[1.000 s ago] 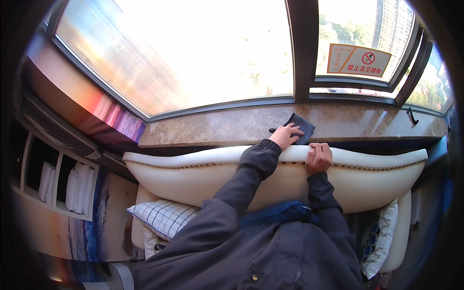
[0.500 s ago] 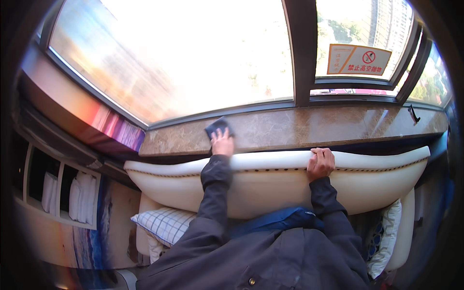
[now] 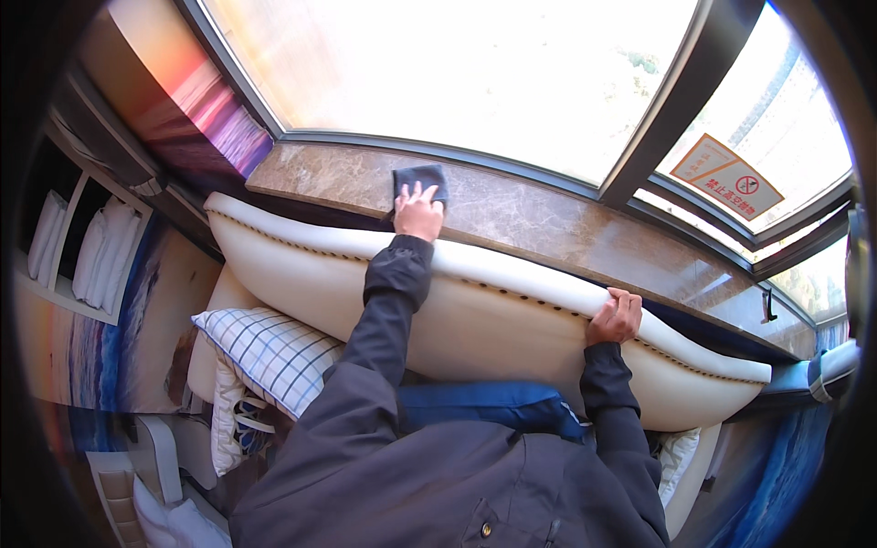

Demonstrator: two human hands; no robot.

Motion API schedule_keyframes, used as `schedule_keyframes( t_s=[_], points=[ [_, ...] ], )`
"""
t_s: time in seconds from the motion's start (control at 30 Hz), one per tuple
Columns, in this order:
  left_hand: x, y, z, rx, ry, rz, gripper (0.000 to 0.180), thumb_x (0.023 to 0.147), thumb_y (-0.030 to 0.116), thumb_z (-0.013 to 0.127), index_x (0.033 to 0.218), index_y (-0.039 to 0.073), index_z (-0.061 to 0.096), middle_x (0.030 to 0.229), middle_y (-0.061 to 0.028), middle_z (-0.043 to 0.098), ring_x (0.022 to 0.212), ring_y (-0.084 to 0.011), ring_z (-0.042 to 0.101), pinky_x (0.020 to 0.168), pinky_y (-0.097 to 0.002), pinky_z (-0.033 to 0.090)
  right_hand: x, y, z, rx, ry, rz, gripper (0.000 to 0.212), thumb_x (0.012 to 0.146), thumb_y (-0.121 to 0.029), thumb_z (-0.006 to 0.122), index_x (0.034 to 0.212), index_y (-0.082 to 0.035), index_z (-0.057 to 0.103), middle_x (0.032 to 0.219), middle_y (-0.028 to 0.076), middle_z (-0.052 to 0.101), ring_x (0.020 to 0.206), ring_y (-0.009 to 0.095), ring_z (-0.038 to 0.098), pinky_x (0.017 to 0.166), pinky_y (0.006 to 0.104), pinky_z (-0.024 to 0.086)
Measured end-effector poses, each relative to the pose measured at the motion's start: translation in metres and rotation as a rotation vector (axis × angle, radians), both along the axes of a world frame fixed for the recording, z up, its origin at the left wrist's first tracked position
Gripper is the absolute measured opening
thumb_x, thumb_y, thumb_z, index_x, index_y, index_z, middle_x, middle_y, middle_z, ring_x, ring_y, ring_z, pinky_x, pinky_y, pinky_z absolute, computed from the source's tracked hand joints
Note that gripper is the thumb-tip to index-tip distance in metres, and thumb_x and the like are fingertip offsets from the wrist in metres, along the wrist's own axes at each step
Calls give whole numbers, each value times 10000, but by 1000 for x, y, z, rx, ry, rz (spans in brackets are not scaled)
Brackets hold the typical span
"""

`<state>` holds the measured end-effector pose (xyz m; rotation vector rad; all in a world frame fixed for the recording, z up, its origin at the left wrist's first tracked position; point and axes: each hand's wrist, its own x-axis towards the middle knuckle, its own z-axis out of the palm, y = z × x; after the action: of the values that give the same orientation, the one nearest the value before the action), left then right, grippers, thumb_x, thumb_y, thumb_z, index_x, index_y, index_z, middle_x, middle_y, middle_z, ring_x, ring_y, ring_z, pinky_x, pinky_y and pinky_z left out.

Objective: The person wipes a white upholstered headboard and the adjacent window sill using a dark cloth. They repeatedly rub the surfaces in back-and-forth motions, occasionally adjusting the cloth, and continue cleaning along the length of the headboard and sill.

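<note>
A dark cloth (image 3: 421, 177) lies on the brown marble windowsill (image 3: 525, 206), close under the window frame. My left hand (image 3: 419, 214) presses it down with fingers bent and partly spread on top. That arm reaches across the cream sofa back (image 3: 493, 333), which has a row of dark studs along its upper edge. Farther right, my right hand (image 3: 618, 317) is closed over the rim of the sofa back, fingers hooked over the top. Part of the cloth is hidden beneath my left hand.
A checked pillow (image 3: 274, 352) and a blue cushion (image 3: 489, 407) rest against the sofa. A dark window handle (image 3: 768, 305) stands near the sill's right end. The thick window post (image 3: 681, 100) divides the glass. White rolled linens (image 3: 105, 251) fill a shelf at left.
The whole view has turned, so the sill and sofa now slope down to the right. My left hand stays on the cloth, slightly shifted along the sill. My right hand keeps its hold.
</note>
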<state>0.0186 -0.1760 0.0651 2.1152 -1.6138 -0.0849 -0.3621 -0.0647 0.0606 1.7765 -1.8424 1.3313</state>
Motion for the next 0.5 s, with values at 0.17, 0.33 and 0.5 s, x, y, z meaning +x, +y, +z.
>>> schedule_keyframes(
  t_s=[0.17,0.33,0.5],
  points=[
    [10,8,-4,-470,85,-189,505,890,114,496,1374,103,638,1491,-245,518,1408,-454,418,1200,-496,308,-1,0,0,-1,9,7,213,820,-163,516,887,-85,702,884,124,611,841,337,612,777,442,497],
    [-8,37,4,-428,85,-215,486,909,133,500,1376,97,628,1418,-248,582,1345,-443,497,1161,-472,366,-3,0,-3,-2,30,12,216,799,-136,524,903,-96,709,898,116,619,845,331,616,774,439,494],
    [-49,88,7,-295,-48,-287,391,995,318,499,1281,170,721,1382,-131,646,1319,-365,542,1128,-459,378,-3,0,-2,-1,-11,-13,181,799,-137,560,895,-106,709,885,103,628,851,321,627,774,428,503]
  ],
)
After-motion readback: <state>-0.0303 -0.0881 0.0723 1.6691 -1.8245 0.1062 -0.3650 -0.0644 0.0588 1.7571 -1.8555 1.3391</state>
